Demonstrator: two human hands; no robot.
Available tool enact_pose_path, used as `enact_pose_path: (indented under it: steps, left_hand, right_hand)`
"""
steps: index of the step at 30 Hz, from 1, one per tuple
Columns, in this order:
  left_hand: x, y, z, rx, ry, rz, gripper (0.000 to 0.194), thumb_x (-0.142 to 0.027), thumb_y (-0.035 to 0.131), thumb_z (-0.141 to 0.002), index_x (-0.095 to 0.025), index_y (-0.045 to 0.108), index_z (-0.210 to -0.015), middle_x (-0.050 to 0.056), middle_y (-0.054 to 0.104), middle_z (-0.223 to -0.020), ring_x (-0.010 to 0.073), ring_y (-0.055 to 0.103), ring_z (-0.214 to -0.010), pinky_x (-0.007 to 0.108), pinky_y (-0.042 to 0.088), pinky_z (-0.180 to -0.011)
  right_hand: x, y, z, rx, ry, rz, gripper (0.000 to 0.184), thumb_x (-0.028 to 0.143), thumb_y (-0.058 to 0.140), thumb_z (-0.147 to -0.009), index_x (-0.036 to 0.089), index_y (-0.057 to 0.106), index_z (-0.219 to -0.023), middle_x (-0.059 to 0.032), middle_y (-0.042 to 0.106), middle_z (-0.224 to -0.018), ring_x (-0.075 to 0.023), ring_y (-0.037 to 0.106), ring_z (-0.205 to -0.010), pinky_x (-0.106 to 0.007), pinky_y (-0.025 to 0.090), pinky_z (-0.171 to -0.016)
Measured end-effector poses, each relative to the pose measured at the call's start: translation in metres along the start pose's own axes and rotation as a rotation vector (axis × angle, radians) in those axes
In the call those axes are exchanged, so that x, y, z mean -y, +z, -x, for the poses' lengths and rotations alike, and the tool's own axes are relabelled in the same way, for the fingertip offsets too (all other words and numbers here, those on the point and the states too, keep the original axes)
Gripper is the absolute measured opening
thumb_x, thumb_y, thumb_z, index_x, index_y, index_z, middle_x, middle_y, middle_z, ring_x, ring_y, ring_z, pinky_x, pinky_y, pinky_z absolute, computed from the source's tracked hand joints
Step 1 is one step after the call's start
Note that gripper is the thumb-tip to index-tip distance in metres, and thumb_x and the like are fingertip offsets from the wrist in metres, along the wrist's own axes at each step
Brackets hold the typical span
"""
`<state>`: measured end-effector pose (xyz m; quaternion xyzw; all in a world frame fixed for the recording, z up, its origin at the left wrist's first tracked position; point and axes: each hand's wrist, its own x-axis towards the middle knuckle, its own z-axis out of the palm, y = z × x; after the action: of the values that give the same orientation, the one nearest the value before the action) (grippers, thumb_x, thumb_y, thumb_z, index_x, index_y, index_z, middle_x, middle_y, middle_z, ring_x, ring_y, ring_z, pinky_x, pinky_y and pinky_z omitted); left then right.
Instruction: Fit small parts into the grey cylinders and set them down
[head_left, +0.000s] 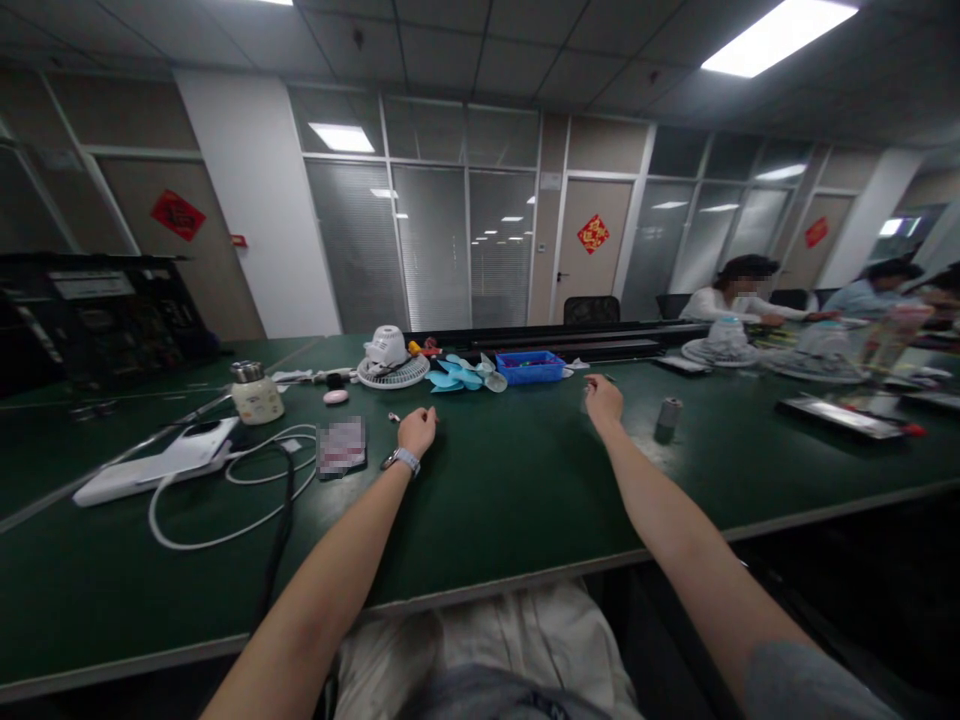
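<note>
My left hand [418, 430], with a watch [403, 460] on its wrist, rests low over the green table with its fingers curled in. What it holds, if anything, is hidden. A small pale item [394, 417] lies just left of it. Further right, my right hand [604, 402] is raised a little, fingers bent together; a faint, blurred bit shows at the fingertips. A grey metal cylinder [670, 414] stands to its right. Between and beyond my hands are light-blue fan blades [456, 374], a blue tray [530, 367] with small parts, and a white fan body [386, 347] on its grille [392, 373].
Left on the table [480, 520] are a cream flask [257, 392], a white device [161, 460] with a looped cable [202, 545], a blurred card-like item [341, 446] and a pink oval case [335, 397]. At right, co-workers [739, 295] sit near more fan parts [725, 345] and a tablet [844, 417].
</note>
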<state>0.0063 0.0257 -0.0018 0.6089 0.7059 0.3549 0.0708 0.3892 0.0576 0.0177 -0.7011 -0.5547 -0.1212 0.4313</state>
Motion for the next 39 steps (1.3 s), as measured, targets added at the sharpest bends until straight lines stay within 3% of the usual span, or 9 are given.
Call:
enact_pose_path:
  steps: [8,14,18,26,30,35,39]
  left_hand:
    - [-0.001,0.0,0.0,0.015,0.009,-0.008,0.042,-0.043,0.034,-0.088,-0.019,0.067,-0.082,0.008,0.07,-0.086,0.0196,0.062,-0.08,0.025,0.039,-0.064]
    - [-0.001,0.0,0.0,0.025,0.013,-0.018,0.041,-0.043,0.035,-0.088,-0.019,0.067,-0.081,0.009,0.069,-0.085,0.0196,0.061,-0.079,0.025,0.038,-0.063]
    - [0.0,0.001,-0.001,0.028,0.015,-0.022,0.04,-0.043,0.035,-0.088,-0.019,0.066,-0.08,0.008,0.069,-0.083,0.0195,0.061,-0.078,0.025,0.037,-0.062]
    - [0.0,0.0,0.0,0.041,0.02,-0.024,0.04,-0.043,0.036,-0.088,-0.02,0.067,-0.079,0.007,0.07,-0.085,0.0192,0.062,-0.079,0.025,0.038,-0.063]
    - [-0.001,-0.001,0.001,0.046,0.019,-0.023,0.04,-0.042,0.036,-0.087,-0.02,0.068,-0.08,0.007,0.07,-0.084,0.0195,0.062,-0.078,0.025,0.039,-0.063]
    - [-0.002,-0.002,0.002,0.048,0.02,-0.018,0.039,-0.042,0.037,-0.087,-0.02,0.068,-0.08,0.008,0.07,-0.085,0.0199,0.063,-0.08,0.025,0.04,-0.064]
    - [-0.002,-0.003,0.002,0.046,0.024,-0.004,0.039,-0.042,0.037,-0.088,-0.02,0.068,-0.08,0.008,0.07,-0.084,0.0206,0.063,-0.079,0.026,0.04,-0.064]
  right_hand:
    - [0.008,-0.005,0.001,0.046,0.069,0.055,0.031,0.016,0.046,-0.083,0.017,0.066,-0.107,-0.0132,0.068,-0.095,-0.022,0.063,-0.087,-0.03,0.045,-0.078]
    - [0.0,-0.003,-0.001,0.0,0.113,-0.046,0.03,0.018,0.046,-0.082,0.019,0.067,-0.104,-0.0091,0.07,-0.095,-0.0192,0.063,-0.089,-0.028,0.045,-0.08]
    - [-0.004,-0.004,-0.005,0.043,0.125,0.003,0.027,0.021,0.049,-0.081,0.024,0.069,-0.099,-0.0077,0.07,-0.094,-0.0205,0.064,-0.088,-0.03,0.046,-0.078]
    - [0.009,-0.009,-0.009,0.119,0.086,0.184,0.028,0.02,0.049,-0.082,0.017,0.07,-0.1,-0.0177,0.068,-0.094,-0.0286,0.063,-0.093,-0.039,0.046,-0.08]
    - [0.007,-0.007,-0.001,0.114,0.084,0.196,0.031,0.027,0.048,-0.084,0.018,0.068,-0.106,-0.0174,0.068,-0.095,-0.0288,0.063,-0.092,-0.04,0.045,-0.08]
    - [-0.011,0.003,0.01,0.059,0.212,0.065,0.06,0.047,0.065,-0.071,0.02,0.056,-0.123,-0.015,0.066,-0.103,-0.0265,0.064,-0.091,-0.035,0.048,-0.076]
    - [-0.023,0.01,0.01,0.142,0.316,-0.01,0.048,0.048,0.068,-0.068,0.019,0.066,-0.106,-0.0124,0.069,-0.096,-0.0259,0.065,-0.088,-0.034,0.05,-0.073]
